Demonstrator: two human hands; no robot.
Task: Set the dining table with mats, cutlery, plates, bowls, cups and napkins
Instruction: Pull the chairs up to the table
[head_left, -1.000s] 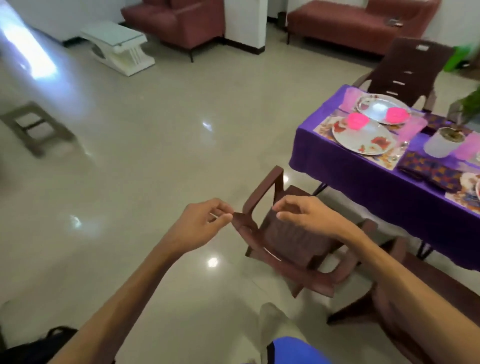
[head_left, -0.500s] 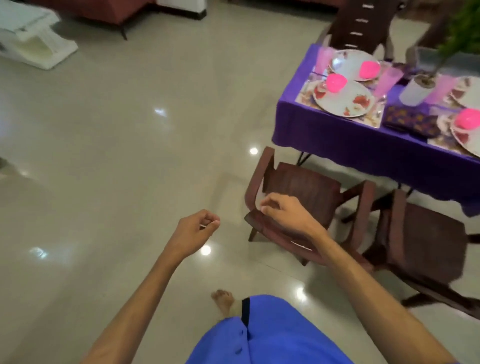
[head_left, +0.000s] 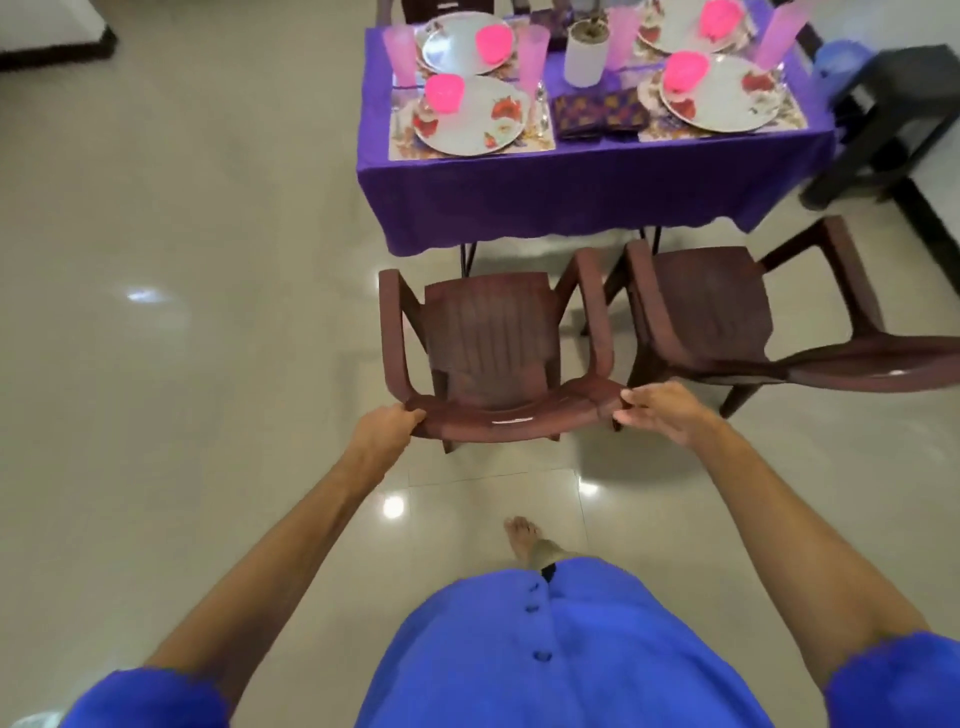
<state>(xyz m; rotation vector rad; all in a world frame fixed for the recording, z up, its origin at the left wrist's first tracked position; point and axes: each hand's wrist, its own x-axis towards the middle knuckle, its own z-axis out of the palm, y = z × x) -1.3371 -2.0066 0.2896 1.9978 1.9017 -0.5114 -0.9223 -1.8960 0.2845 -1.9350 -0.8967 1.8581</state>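
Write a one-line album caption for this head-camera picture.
Both hands, left hand and right hand, grip a brown plastic armchair facing the purple-clothed set table.

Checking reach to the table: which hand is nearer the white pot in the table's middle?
Right hand, slightly; the white pot stands far ahead between both. Left hand sits further left.

Two brown chairs (head_left: 493, 343) block the table (head_left: 571, 192); floor (head_left: 182, 364) leftward open.

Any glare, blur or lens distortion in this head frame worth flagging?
Head view: ceiling-light glare spots on the glossy floor; motion blur smears the right chair and black stool; wide-angle bending at the edges; the held chair and plates stay fairly readable.
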